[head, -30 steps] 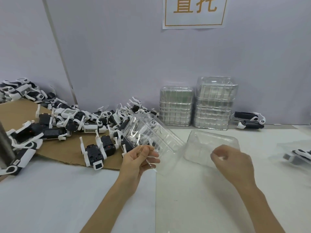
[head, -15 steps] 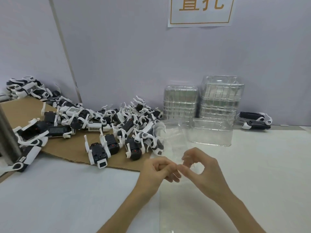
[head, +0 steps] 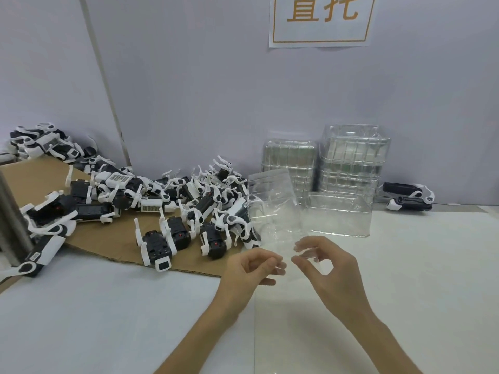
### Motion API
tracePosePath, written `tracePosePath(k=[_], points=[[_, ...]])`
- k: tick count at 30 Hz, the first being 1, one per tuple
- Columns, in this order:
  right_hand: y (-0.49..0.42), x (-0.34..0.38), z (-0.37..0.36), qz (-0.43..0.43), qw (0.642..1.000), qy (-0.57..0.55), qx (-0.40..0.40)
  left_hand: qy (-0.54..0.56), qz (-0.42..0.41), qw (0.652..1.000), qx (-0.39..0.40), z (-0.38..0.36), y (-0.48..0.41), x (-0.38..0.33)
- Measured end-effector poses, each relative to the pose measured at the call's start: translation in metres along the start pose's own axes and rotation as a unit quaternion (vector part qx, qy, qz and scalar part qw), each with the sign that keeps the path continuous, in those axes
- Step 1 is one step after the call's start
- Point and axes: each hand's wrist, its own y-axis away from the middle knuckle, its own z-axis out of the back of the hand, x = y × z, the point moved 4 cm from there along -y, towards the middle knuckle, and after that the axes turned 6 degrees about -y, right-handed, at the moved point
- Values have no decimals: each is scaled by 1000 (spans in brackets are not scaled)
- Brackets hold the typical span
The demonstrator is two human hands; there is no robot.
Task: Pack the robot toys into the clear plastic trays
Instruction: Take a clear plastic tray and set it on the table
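Observation:
Both of my hands are close together over the white table, fingers curled. My left hand (head: 253, 268) and my right hand (head: 324, 263) each pinch the near edge of a thin clear plastic piece (head: 272, 206), which stands up and away from me; whether it is a tray or a bag I cannot tell. A single clear tray (head: 337, 218) lies upside down on the table just behind my right hand. A heap of black-and-white robot toys (head: 189, 201) lies on brown cardboard (head: 102, 238) to the left, beside the plastic piece.
Two stacks of clear trays (head: 351, 160) stand against the back wall. One more robot toy (head: 407, 197) lies to their right. A grey metal post (head: 10, 220) rises at the far left. A paper sign (head: 321, 20) hangs on the wall.
One second ago my hands were apart, each on a clear tray. They have come together at the centre and now pinch one clear piece, while the other tray lies on the table behind.

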Motion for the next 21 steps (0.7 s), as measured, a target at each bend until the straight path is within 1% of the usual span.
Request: tracePosePath(k=[5, 8, 11, 13, 17, 21], points=[[0, 2, -1, 17, 1000, 19, -1, 2, -8, 1000, 0, -1, 0, 1], [1, 2, 1, 41, 997, 67, -11, 32, -18, 999, -10, 5, -3, -1], [0, 3, 3, 65, 993, 92, -21, 91, -18, 995, -29, 13, -6, -5], [0, 1, 3, 73, 990, 120, -13, 143, -7, 989, -43, 19, -8, -5], [-1, -2, 3, 102, 979, 179, -12, 239, 14, 970, -34, 26, -10, -4], [0, 2, 6, 136, 965, 221, -41, 276, 26, 960, -23, 25, -9, -3]])
